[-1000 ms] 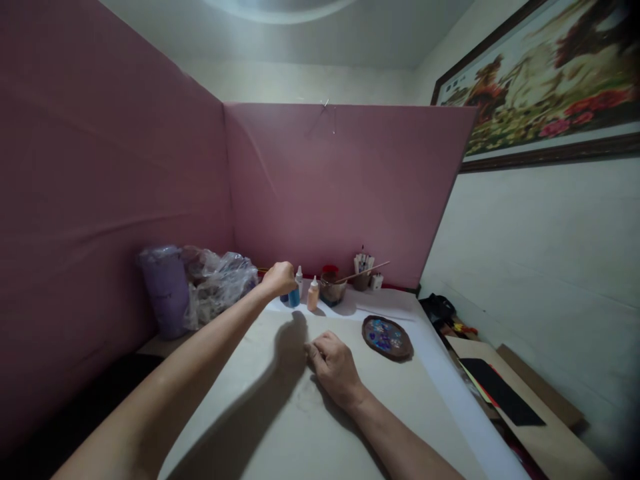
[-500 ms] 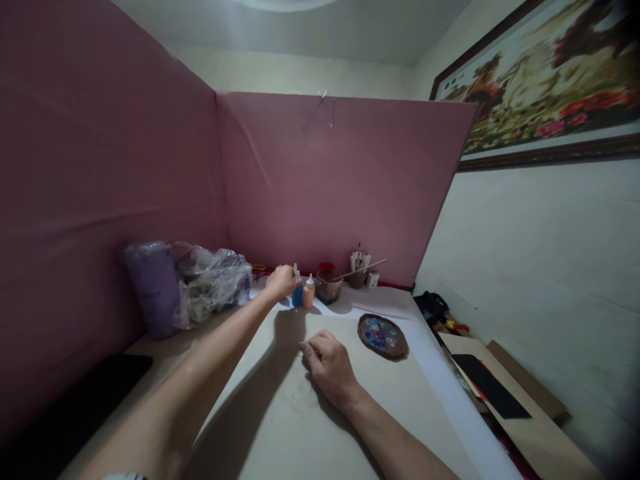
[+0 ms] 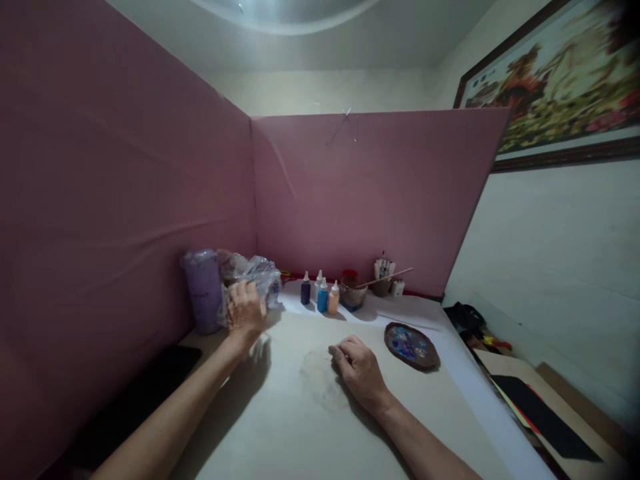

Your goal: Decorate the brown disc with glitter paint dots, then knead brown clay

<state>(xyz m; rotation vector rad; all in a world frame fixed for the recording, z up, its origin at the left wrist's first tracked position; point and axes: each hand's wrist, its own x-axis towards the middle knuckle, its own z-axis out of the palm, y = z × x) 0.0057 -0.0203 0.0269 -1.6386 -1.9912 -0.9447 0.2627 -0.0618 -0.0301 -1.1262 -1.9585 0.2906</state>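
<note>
My left hand (image 3: 245, 308), fingers spread, touches the crumpled plastic bag (image 3: 250, 275) left of centre frame, beside the purple cup (image 3: 203, 290). My right hand (image 3: 361, 367) rests loosely curled on the table (image 3: 280, 413), farther away, holding nothing.

We are looking at a small craft corner in a home: pink boards (image 3: 150, 173) are screening off a table (image 3: 300, 427), little paint bottles (image 3: 323, 297) are standing at its far edge, and a framed floral picture (image 3: 565, 80) is hanging on the right wall.
</note>
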